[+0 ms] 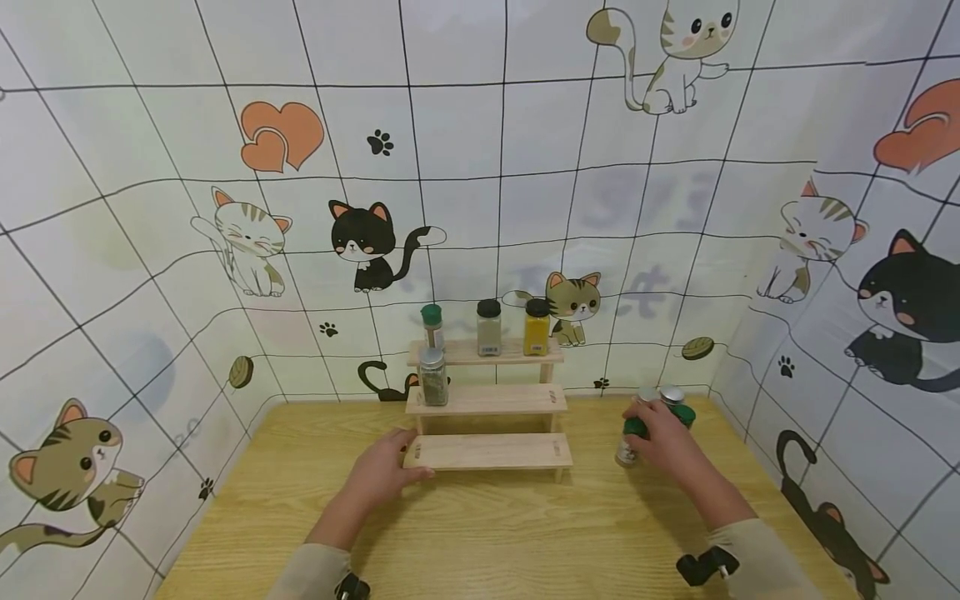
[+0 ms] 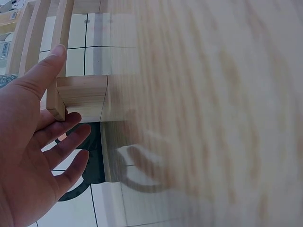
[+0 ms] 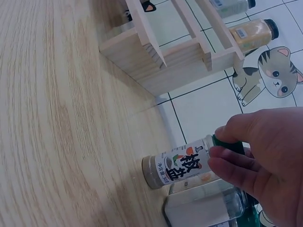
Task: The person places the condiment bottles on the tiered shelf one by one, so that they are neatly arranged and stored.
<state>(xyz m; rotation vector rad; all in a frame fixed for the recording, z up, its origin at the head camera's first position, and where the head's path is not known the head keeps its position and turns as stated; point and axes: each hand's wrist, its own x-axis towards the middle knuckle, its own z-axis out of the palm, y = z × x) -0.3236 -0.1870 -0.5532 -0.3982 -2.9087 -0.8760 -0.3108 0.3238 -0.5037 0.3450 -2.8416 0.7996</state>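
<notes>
Near the right side of the light wooden table (image 1: 480, 533), a small seasoning bottle (image 3: 182, 165) is pinched by its green cap (image 3: 232, 144) between the thumb and fingers of the right hand (image 1: 667, 437). Its white label faces the right wrist camera; whether its base touches the table, I cannot tell. Just beside it is a clear jar (image 3: 203, 210) with pale contents, and past the hand show a silver lid (image 1: 671, 395) and another green lid (image 1: 685, 415).

Well to the left, the three-tier rack (image 1: 487, 451) stands on the table. The left hand (image 1: 378, 468) grips the left end of its lowest shelf between thumb and index finger, the remaining fingers spread loosely. At the left of the middle shelf sits a silver-lidded jar (image 1: 433, 379). Along the top shelf are a green-topped bottle (image 1: 432, 327), a pale jar (image 1: 489, 332) and a yellow jar (image 1: 536, 333), the last two black-lidded.

Behind, a white gridded wall covering (image 1: 465, 208) carries cartoon cats, hearts and paw prints. Beige sleeves (image 1: 765, 560) cover both forearms.
</notes>
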